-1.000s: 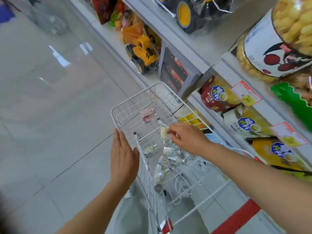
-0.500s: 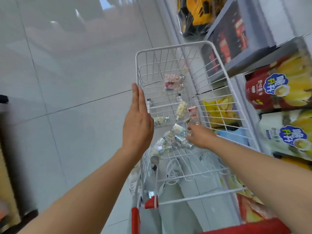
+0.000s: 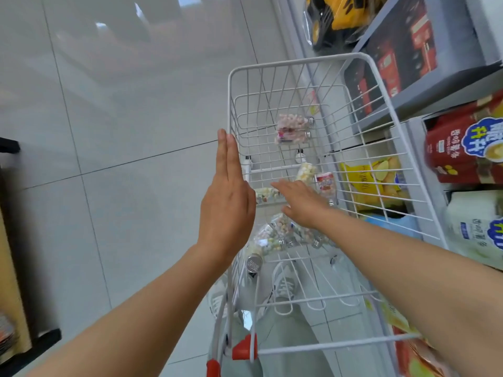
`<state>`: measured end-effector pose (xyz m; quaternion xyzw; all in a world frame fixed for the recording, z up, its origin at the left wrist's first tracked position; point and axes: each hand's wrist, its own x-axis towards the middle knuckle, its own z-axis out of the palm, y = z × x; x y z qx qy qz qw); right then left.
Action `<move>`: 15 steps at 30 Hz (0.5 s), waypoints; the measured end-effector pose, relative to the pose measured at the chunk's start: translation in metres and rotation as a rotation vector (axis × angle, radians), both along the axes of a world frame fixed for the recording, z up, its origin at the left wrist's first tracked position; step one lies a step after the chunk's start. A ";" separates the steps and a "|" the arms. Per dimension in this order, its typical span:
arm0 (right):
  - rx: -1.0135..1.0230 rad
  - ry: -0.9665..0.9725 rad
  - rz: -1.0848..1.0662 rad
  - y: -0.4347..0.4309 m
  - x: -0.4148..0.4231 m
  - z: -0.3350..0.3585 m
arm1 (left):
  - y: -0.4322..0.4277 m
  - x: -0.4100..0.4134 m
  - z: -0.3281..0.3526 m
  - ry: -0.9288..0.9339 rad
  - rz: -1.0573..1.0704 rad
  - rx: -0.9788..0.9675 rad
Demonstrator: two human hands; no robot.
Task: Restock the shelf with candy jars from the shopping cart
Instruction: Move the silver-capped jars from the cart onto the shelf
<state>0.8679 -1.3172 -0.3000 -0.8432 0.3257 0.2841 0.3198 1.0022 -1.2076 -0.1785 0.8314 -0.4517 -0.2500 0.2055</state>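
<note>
Above the candy jars, the right hand holds its fingers straight.

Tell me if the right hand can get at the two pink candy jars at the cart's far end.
Probably yes: the right hand is inside the open-topped cart, and nothing covers the pink candy jars farther along its floor.

White wire cart; pastel-speckled candy jars, silver caps; yellow toy truck.
</note>
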 end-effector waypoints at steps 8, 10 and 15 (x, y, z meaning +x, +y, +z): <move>-0.252 0.006 0.061 0.001 0.012 -0.036 | 0.001 0.001 -0.001 -0.006 -0.007 0.007; -0.309 -0.006 0.063 0.000 0.013 -0.040 | 0.001 0.001 -0.001 -0.007 -0.005 0.003; -0.186 -0.108 -0.058 -0.003 0.010 -0.035 | 0.001 0.003 0.002 -0.050 -0.024 0.037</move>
